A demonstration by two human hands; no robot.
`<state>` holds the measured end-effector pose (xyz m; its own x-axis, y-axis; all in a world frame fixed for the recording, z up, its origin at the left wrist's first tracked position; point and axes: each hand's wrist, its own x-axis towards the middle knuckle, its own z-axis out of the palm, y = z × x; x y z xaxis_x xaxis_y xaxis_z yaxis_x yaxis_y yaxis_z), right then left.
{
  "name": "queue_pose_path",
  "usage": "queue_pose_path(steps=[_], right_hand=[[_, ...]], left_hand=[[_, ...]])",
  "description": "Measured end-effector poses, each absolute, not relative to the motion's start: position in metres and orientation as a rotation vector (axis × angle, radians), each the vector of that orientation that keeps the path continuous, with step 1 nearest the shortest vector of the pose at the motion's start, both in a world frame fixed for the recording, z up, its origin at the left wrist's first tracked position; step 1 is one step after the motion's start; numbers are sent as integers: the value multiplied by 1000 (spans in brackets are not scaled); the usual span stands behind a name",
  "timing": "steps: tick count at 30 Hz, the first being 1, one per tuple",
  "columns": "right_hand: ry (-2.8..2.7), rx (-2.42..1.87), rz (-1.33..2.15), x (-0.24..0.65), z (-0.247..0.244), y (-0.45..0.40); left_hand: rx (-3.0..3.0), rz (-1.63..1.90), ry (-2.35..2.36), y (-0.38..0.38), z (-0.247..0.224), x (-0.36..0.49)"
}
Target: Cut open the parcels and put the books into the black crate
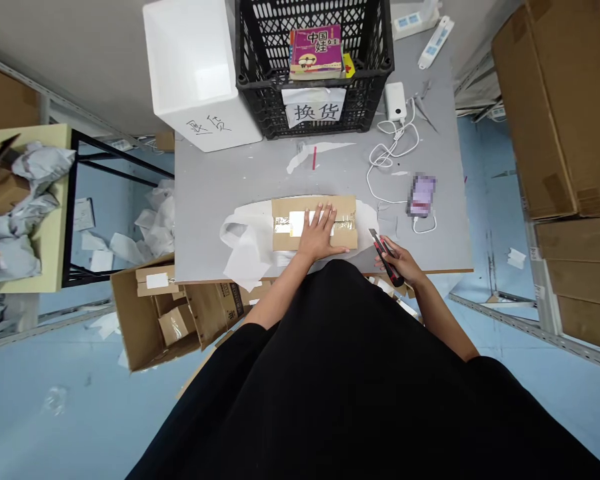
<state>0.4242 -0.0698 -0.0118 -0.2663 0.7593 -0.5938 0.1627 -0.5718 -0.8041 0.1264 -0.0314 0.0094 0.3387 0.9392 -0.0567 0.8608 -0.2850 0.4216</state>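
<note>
A flat cardboard parcel [314,208] lies on the grey table, sealed with clear tape across its middle and carrying a white label. My left hand [320,231] rests flat on top of it, fingers spread. A white plastic bag [245,245] lies crumpled under and around the parcel. My right hand [399,261] is just to the right of the parcel, gripping a red and black utility knife [386,257]. The knife's blade tip points up and left, a little apart from the parcel's right edge.
A black plastic crate [260,100] holding books and a white foam box [195,73] stand at the table's far edge. A power bank [395,101] with white cables and a blurred phone [421,195] lie to the right. Open cartons [153,317] sit on the floor at lower left.
</note>
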Motion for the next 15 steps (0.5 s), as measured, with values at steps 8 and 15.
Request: queue_pose_path(steps=[8, 15], right_hand=[[-1400, -2233, 938, 412, -107, -64], [-1377, -2347, 898, 397, -127, -63]], left_hand=[[1822, 667, 2054, -71, 14, 76], [1103, 964, 2139, -102, 3, 28]])
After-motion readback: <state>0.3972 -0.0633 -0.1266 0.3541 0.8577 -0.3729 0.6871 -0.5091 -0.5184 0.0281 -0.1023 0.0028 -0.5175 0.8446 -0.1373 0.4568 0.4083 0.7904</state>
